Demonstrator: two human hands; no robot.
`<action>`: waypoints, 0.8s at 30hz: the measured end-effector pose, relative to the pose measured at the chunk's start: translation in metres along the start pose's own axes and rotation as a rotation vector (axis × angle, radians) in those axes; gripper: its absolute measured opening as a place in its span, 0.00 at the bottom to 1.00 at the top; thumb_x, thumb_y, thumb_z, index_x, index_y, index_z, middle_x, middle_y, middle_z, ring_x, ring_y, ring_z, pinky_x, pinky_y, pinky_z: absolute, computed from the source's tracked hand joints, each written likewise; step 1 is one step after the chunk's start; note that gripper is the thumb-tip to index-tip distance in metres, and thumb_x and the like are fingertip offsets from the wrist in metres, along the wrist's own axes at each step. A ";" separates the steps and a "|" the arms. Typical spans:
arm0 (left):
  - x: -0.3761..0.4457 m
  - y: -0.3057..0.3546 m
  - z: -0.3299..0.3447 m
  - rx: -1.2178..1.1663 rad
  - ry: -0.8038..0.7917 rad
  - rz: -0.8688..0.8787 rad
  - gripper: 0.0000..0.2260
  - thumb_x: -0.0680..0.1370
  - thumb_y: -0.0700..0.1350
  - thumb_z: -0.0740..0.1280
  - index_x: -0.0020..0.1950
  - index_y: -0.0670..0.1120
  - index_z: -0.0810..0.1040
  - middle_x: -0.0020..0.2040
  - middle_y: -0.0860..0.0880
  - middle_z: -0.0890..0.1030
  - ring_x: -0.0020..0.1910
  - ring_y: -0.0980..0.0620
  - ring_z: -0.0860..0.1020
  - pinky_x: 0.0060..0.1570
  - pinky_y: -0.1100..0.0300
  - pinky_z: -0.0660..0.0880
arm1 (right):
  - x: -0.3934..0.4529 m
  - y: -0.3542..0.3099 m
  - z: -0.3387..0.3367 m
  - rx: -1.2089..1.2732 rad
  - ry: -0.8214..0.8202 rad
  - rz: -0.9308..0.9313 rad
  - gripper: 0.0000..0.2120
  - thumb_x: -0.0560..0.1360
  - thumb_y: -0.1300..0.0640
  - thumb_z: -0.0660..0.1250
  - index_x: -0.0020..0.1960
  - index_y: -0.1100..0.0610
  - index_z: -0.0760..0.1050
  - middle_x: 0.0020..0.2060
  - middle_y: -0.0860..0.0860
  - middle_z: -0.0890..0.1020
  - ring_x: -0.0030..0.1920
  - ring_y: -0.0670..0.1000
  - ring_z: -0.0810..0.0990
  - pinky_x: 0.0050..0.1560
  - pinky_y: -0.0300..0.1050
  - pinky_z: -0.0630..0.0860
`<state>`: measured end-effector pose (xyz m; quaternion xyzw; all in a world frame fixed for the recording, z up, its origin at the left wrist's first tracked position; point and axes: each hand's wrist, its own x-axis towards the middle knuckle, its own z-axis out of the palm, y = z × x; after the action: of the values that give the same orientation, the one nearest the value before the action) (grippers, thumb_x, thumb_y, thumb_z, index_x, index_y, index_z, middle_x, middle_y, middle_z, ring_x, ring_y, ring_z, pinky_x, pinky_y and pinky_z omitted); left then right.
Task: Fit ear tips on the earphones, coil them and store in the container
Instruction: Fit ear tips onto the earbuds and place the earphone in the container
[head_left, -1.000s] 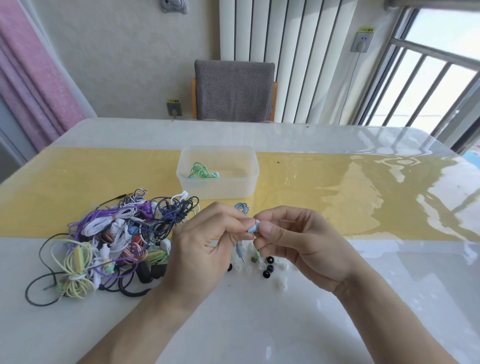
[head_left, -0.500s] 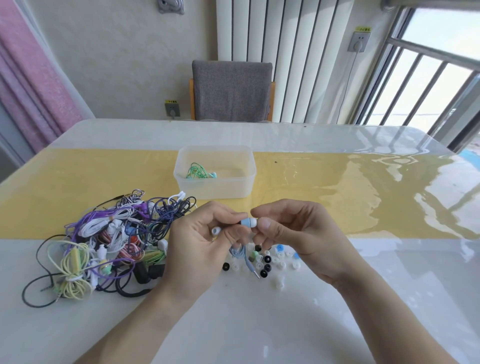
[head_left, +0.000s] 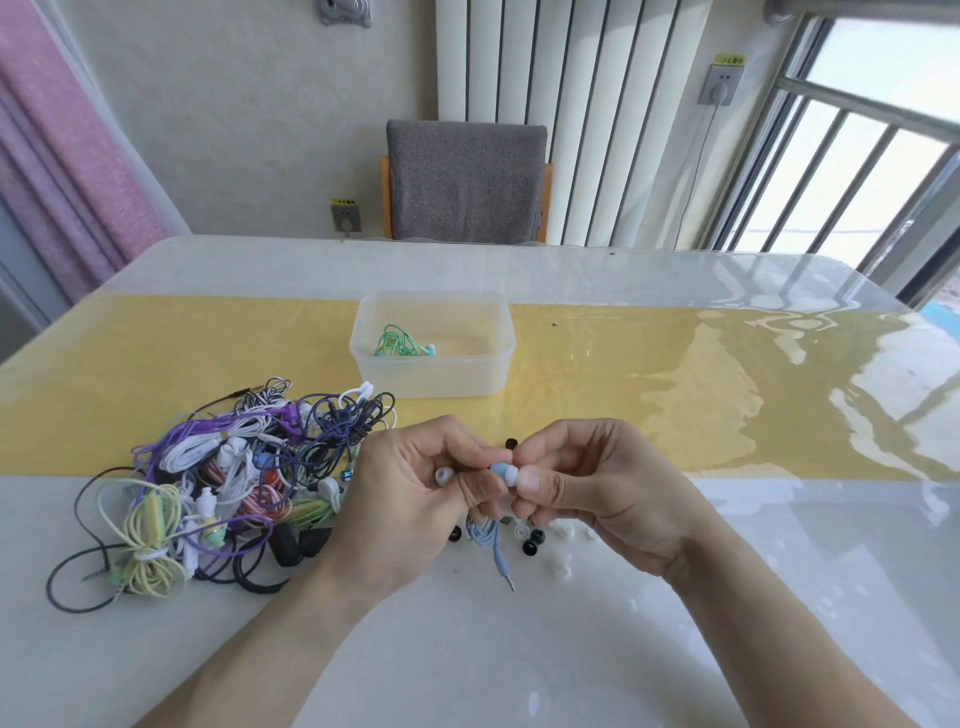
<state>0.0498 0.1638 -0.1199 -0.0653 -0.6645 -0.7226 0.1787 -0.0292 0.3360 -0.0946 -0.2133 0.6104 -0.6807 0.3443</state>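
Both hands, left hand (head_left: 415, 499) and right hand (head_left: 587, 488), pinch a blue earbud (head_left: 503, 472) between them, one green set (head_left: 400, 344) stored in the container (head_left: 434, 376) beyond, the tangled pile (head_left: 218, 483) left of them untouched.

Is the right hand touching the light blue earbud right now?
Touching. The head view shows the right hand with thumb and fingertips pinched on the light blue earbud, no gap visible.

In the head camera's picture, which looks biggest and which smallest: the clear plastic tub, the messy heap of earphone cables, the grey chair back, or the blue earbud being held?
1. Heap of earphone cables, widest in view.
2. Grey chair back and clear tub look alike; the chair stands farther off, so no ranking.
3. Blue earbud, smallest by far.
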 end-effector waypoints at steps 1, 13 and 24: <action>0.000 0.001 -0.001 0.004 -0.012 0.000 0.08 0.70 0.47 0.77 0.42 0.44 0.83 0.35 0.49 0.81 0.30 0.49 0.79 0.31 0.60 0.74 | 0.000 0.000 0.000 -0.016 -0.002 -0.014 0.10 0.64 0.58 0.80 0.42 0.60 0.83 0.34 0.59 0.83 0.34 0.53 0.82 0.35 0.42 0.77; 0.012 0.018 0.000 -0.552 0.184 -0.339 0.10 0.74 0.40 0.64 0.52 0.38 0.78 0.40 0.45 0.77 0.35 0.51 0.75 0.39 0.63 0.75 | 0.006 0.014 0.016 -0.512 0.059 -0.240 0.29 0.69 0.51 0.80 0.66 0.40 0.74 0.53 0.46 0.81 0.49 0.55 0.83 0.51 0.58 0.81; 0.015 0.024 -0.028 0.155 0.317 -0.252 0.09 0.74 0.48 0.69 0.50 0.44 0.78 0.51 0.44 0.82 0.48 0.50 0.83 0.51 0.52 0.80 | 0.026 0.005 0.025 -0.189 0.401 -0.241 0.05 0.76 0.60 0.72 0.50 0.61 0.83 0.42 0.56 0.87 0.43 0.55 0.87 0.55 0.54 0.82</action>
<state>0.0480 0.1325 -0.0950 0.1469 -0.6846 -0.6872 0.1938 -0.0276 0.2998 -0.0987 -0.1762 0.6976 -0.6855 0.1112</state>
